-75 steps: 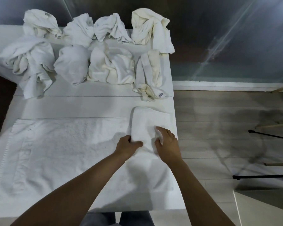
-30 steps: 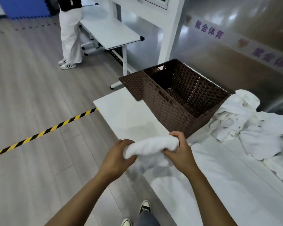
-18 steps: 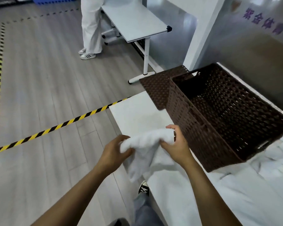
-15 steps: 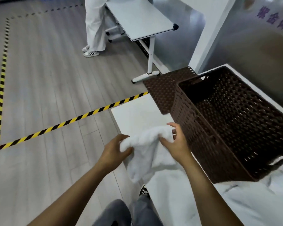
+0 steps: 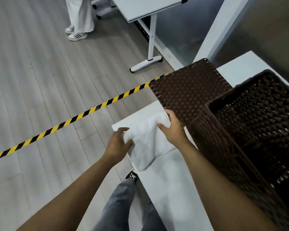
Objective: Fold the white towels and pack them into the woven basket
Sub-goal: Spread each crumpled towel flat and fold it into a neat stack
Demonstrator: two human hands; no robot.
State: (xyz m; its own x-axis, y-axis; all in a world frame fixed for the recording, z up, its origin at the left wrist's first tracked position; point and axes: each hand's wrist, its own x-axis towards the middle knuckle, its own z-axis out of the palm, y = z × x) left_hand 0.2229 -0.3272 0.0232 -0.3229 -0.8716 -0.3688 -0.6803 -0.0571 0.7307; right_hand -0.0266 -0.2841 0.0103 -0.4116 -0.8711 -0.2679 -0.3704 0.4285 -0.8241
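Towel (image 5: 146, 144), folded white, hung over the surface (image 5: 170, 189) edge, pinched by left hand (image 5: 118, 144) and right hand (image 5: 173, 130); woven basket (image 5: 250, 130) stood just beside at three o'clock.

Even, soft indoor light; floor (image 5: 40, 80) bright with pale sheen. Basket (image 5: 257, 130) interior dark, weave detail lost (deep shadow). Wide-angle bending at edges; slight motion softness on towel (image 5: 145, 140).
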